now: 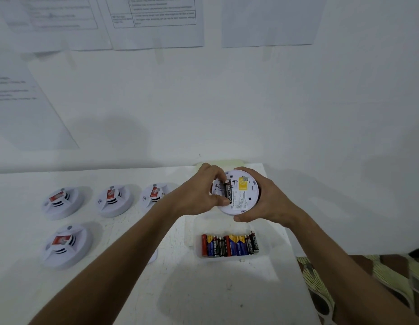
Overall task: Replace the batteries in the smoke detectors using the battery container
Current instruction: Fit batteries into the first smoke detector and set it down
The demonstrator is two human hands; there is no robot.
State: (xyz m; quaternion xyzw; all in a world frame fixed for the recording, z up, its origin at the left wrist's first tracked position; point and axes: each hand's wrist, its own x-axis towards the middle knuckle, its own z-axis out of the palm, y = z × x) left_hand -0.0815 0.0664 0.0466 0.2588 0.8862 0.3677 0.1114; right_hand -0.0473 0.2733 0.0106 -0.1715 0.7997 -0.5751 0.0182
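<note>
Smoke detector (244,192) sits upside down at frame centre, cupped in your right hand (264,202), above the far edge of the white tabletop (124,285). Your left hand (199,193) pinches a black battery (228,191) at its open back. Four more detectors (63,202) lie face up at left. Below your hands, a clear battery container (229,245) holds a row of batteries. Printed sheets (154,22) hang on the white wall behind; patterned fabric (358,277) shows at lower right.
</note>
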